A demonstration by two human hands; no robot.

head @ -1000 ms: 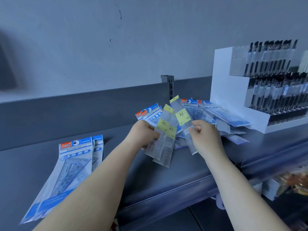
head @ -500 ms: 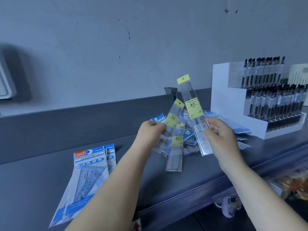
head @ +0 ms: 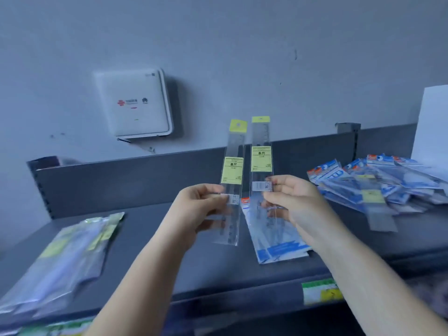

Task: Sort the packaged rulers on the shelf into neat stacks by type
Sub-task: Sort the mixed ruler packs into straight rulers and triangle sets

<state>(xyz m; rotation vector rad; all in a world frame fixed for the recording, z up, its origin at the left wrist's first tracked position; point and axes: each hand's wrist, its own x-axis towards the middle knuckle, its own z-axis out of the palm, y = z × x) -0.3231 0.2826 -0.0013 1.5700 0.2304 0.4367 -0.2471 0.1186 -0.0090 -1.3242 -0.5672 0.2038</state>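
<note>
In the head view, the left hand [head: 198,209] pinches one clear-sleeved straight ruler [head: 231,183] at its lower third, fingers curled round its edge, while the right hand [head: 294,202] grips a second matching ruler [head: 261,156] the same way; both stand nearly upright, side by side just apart, yellow header tabs up. The step looks like pairing the two straight rulers before laying them on their stack, and it would go best by sliding one flat against the other with tabs and yellow labels aligned, then carrying the pair to the pile of yellow-labelled sleeves [head: 60,253] lying well off to the left of the left hand, squaring the edges on landing since that pile looks fanned. The sleeves are thin, glossy and slippery, so a pinch across the stiff ruler inside should hold better than one on loose film. Below and between the hands, a flat stack of blue-and-white packs [head: 276,248] rests on the dark grey shelf [head: 150,238], apparently another type already gathered. To the right of the right hand sprawls the unsorted heap [head: 378,187], blue packs and clear strips overlapping at angles. A white wall box [head: 135,103] hangs above, beyond the left hand.
</note>
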